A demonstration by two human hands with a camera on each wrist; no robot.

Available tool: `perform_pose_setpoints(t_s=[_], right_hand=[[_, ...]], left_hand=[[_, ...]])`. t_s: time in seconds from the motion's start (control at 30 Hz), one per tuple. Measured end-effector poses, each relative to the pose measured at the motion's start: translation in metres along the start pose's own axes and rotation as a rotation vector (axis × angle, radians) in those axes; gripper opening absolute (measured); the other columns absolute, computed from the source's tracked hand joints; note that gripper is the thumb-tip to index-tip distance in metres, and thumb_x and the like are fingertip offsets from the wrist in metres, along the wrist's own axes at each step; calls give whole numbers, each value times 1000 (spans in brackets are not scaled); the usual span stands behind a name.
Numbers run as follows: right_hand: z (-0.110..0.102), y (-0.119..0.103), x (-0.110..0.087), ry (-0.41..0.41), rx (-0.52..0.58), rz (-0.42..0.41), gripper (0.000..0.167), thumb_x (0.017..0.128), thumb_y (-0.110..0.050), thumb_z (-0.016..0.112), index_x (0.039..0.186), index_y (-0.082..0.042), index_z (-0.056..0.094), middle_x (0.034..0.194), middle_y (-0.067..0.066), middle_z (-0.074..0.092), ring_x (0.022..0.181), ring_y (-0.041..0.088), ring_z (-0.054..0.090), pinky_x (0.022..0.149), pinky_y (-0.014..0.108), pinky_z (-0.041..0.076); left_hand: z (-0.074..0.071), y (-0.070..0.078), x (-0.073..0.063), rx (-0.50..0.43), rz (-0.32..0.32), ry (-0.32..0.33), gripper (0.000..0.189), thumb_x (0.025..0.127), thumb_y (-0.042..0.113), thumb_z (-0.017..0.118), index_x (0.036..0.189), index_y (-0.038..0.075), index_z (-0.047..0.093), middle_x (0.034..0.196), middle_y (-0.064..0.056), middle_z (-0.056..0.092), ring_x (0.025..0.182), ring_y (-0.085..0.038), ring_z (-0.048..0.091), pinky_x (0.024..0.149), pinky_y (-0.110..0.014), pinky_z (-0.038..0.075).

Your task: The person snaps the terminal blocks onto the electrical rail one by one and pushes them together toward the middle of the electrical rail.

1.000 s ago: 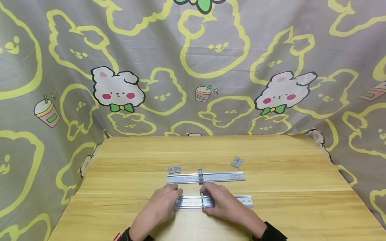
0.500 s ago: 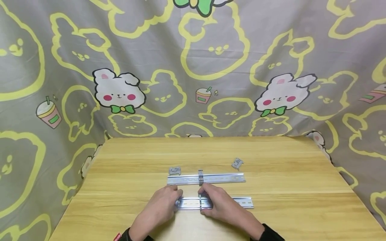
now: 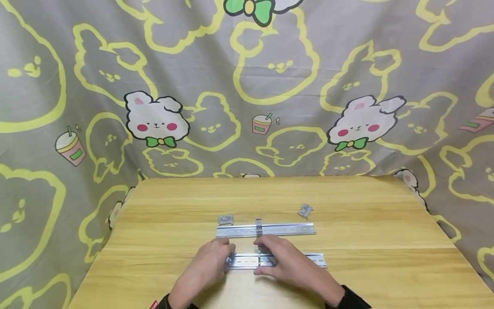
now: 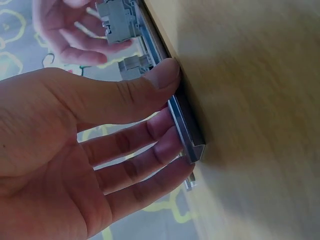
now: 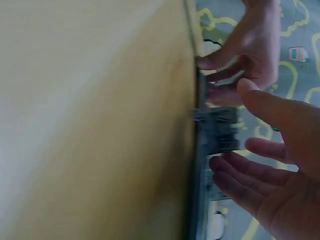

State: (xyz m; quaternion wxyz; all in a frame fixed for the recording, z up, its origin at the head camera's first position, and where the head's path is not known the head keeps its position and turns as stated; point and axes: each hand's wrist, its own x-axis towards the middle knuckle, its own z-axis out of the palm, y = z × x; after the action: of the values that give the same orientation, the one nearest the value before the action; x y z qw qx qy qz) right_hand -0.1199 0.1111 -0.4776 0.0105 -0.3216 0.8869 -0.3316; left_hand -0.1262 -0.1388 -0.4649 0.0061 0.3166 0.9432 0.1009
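A metal DIN rail (image 3: 245, 261) lies near me on the table, its left end pinched between the thumb and fingers of my left hand (image 3: 210, 259). One grey terminal block (image 5: 222, 130) stands across this rail, left of its middle. Around that block is my right hand (image 3: 287, 262), thumb on the near side and fingers on the far side. In the right wrist view the thumb stands off the block, and the fingers look spread and loose beside it. The left wrist view shows the rail end (image 4: 187, 130) between my left thumb and fingers.
Parallel and farther away lies a second DIN rail (image 3: 287, 229), carrying a small group of terminal blocks (image 3: 259, 227). Two loose terminal blocks lie beyond it, a left block (image 3: 225, 219) and a right block (image 3: 305, 210). A patterned curtain (image 3: 216, 73) surrounds the wooden table (image 3: 366, 240).
The terminal block on the near rail has shifted slightly left with my right hand, whose thumb and fingers now stand looser around it. My left hand keeps its hold on the rail end.
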Motion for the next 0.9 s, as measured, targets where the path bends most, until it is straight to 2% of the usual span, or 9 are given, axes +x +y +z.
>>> perform_pose_setpoints(t_s=[0.13, 0.23, 0.3, 0.37, 0.5, 0.6, 0.67, 0.73, 0.9], right_hand=[[-17, -10, 12, 12, -2, -16, 36, 92, -34, 77, 117, -11, 66, 107, 1, 68, 96, 15, 66, 84, 29, 59], [-28, -21, 33, 29, -25, -1, 22, 95, -27, 75, 109, -11, 68, 99, 0, 68, 88, 17, 66, 75, 25, 58], [-32, -28, 52, 24, -40, 32, 19, 95, -24, 75, 106, -10, 69, 97, 1, 67, 86, 19, 65, 71, 24, 56], [-33, -33, 73, 7, -60, 75, 19, 95, -23, 75, 105, -7, 70, 97, 4, 68, 85, 20, 65, 70, 23, 54], [-27, -37, 111, -76, -138, 163, 26, 96, -25, 74, 107, -2, 70, 99, 9, 70, 87, 20, 65, 74, 29, 56], [-21, -38, 133, -141, -211, 215, 25, 95, -28, 74, 89, -5, 67, 79, 4, 64, 70, 17, 58, 65, 28, 52], [-17, -38, 145, -180, -250, 249, 31, 95, -30, 74, 76, -9, 60, 66, -1, 53, 60, 14, 50, 58, 26, 46], [-13, -39, 154, -205, -286, 275, 41, 94, -32, 74, 67, -13, 50, 59, -3, 41, 55, 14, 42, 53, 27, 39], [-4, -40, 170, -284, -368, 345, 45, 91, -38, 76, 64, -14, 49, 61, -2, 44, 58, 15, 44, 52, 27, 40]], left_hand=[[1, 1, 2, -30, -14, -9, 26, 68, 0, 86, 84, 12, 70, 80, 4, 58, 70, -11, 55, 62, -27, 53], [1, -1, 3, -46, -19, -11, 27, 67, -1, 86, 86, 12, 71, 81, 3, 59, 70, -11, 56, 62, -27, 53], [1, -2, 4, -54, -20, -12, 28, 66, -1, 86, 86, 12, 71, 81, 3, 59, 70, -11, 55, 63, -27, 52], [1, -4, 4, -62, -18, -12, 29, 66, -1, 86, 87, 12, 70, 81, 4, 59, 70, -11, 55, 63, -28, 52], [3, -6, 2, -74, -5, 0, 30, 64, -1, 85, 85, 14, 69, 82, 5, 60, 71, -11, 56, 64, -30, 52], [4, -6, 0, -69, 4, 21, 31, 62, -3, 83, 84, 14, 69, 81, 5, 60, 71, -12, 57, 64, -31, 53], [4, -5, 0, -57, 6, 28, 31, 62, -3, 83, 84, 14, 69, 81, 5, 59, 70, -12, 57, 64, -31, 53], [3, -5, 0, -46, 10, 36, 30, 62, -4, 82, 84, 13, 69, 81, 4, 59, 69, -13, 57, 63, -30, 53], [3, -6, -3, -33, 23, 64, 29, 61, -4, 80, 82, 13, 68, 80, 5, 58, 67, -12, 56, 61, -30, 52]])
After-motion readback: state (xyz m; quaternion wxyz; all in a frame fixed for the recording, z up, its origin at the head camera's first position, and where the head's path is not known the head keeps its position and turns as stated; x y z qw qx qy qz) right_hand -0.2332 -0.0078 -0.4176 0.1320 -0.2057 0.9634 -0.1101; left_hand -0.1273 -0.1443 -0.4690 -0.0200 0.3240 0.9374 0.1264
